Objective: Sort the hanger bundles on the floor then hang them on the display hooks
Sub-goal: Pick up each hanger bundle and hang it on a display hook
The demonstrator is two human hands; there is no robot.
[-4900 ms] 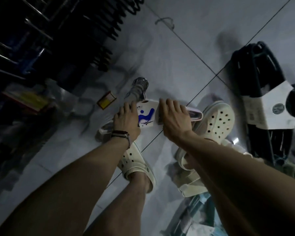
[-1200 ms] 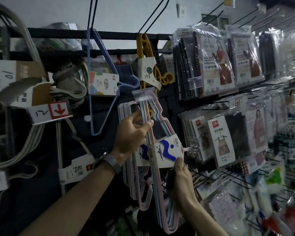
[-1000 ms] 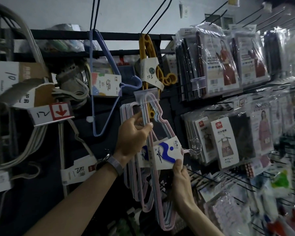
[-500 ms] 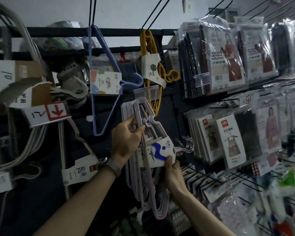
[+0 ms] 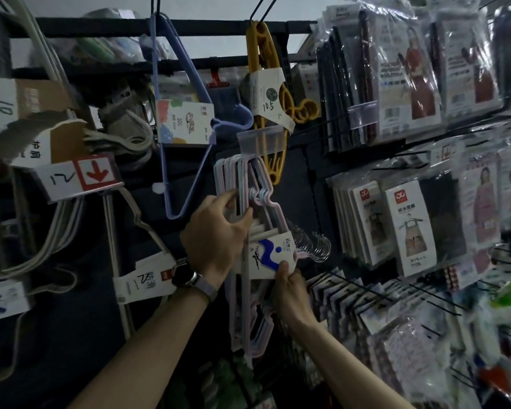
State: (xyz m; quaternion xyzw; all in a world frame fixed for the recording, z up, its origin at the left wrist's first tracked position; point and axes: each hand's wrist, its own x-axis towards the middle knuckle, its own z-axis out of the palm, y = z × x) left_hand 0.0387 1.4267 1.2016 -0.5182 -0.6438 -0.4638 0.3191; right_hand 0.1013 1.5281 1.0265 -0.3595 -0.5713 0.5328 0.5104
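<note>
The hanger bundle (image 5: 270, 250) has been lowered just below the clear label holder (image 5: 261, 141); seating on a hook seems unfinished, though dimness hides it. Its necks are gripped by the left hand (image 5: 216, 237), its card pinched by the right hand (image 5: 291, 286).

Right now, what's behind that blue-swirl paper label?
Bundled pink hangers; their chrome hooks stick out right of the label. Their necks are hidden by it and the left hand.

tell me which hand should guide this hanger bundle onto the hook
Left, probably: the left hand grips the hanger bundle high, nearest the hook's clear tag; the right hand only pinches its card label below.
</note>
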